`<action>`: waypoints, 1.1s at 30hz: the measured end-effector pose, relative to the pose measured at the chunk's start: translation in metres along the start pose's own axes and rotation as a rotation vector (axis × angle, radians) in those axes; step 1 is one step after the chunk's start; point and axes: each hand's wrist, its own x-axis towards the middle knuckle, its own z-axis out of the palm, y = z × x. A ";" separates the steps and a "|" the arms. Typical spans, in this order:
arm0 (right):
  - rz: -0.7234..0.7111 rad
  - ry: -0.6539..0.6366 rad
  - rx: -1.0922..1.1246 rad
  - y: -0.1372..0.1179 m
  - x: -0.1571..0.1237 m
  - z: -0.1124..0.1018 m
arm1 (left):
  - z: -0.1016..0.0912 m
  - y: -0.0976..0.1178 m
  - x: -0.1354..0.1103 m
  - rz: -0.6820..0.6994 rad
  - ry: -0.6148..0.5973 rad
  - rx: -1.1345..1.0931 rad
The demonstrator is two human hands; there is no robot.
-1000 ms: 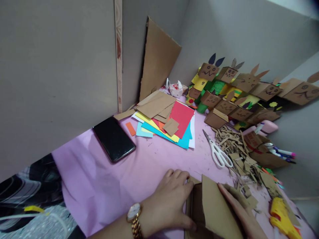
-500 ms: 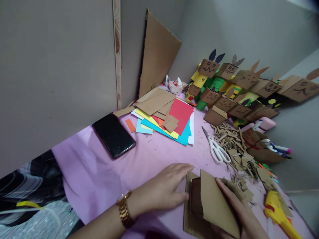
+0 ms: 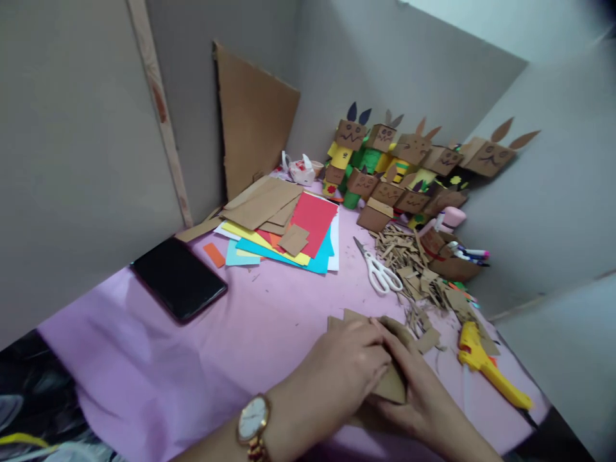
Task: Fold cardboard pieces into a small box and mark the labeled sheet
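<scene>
A folded piece of brown cardboard (image 3: 392, 385) is between my two hands at the bottom centre, largely covered by them. My left hand (image 3: 351, 359), with a gold watch (image 3: 253, 417) at its wrist, lies across the top of the cardboard with fingers curled over it. My right hand (image 3: 411, 385) grips the cardboard from the right, thumb side toward the left fingers. Other cardboard edges stick out behind and below the hands. The dark item seen inside the fold earlier is hidden.
A black phone (image 3: 179, 280) lies left on the pink cloth (image 3: 269, 321). Coloured paper (image 3: 315, 224) and cardboard sheets (image 3: 262, 202) are stacked behind. White-handled scissors (image 3: 380, 273), cardboard scraps (image 3: 397, 247) and a yellow glue gun (image 3: 491, 366) lie right; cardboard animal figures (image 3: 375, 192) stand at the back.
My left hand has moved right, from the cardboard's left edge onto its top. The flap has been pressed down and the gap has closed. The view has shifted right.
</scene>
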 end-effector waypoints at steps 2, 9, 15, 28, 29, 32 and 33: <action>0.023 -0.012 0.045 -0.007 0.003 -0.003 | 0.003 -0.004 0.002 -0.012 -0.008 0.015; 0.147 -0.050 0.394 -0.001 -0.013 -0.034 | 0.001 -0.011 0.005 0.003 -0.033 0.109; 0.259 0.213 0.274 0.037 -0.047 -0.048 | -0.004 -0.008 0.006 0.024 -0.034 0.190; 0.205 0.160 0.190 0.009 -0.039 -0.014 | -0.002 -0.015 0.000 0.004 0.052 0.340; 0.192 0.142 0.165 0.009 -0.035 -0.012 | -0.002 -0.017 0.000 0.028 0.067 0.351; 0.147 0.091 0.106 0.015 -0.026 -0.006 | -0.002 -0.025 -0.002 0.137 0.101 0.367; 0.131 0.073 0.075 0.019 -0.024 -0.003 | -0.001 -0.028 -0.002 0.154 0.106 0.372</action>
